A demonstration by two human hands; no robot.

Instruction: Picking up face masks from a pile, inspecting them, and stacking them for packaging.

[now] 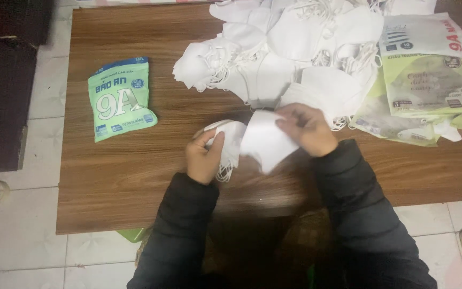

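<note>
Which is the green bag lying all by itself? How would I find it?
Start at the brown wooden table and look to its left part, away from the big heap of white masks. There a flat green packet with a blue top edge lies alone. The other packets are stacked at the right edge, and neither hand touches it.

1 head-worn camera is looking steeply down from above the person's chest, facing forward across a brown wooden table [135,176]. It is sitting near enough that both dark sleeves are filling the lower frame, while the table's far edge is reaching the top. Pale floor tiles [22,241] are showing left and below.
</note>
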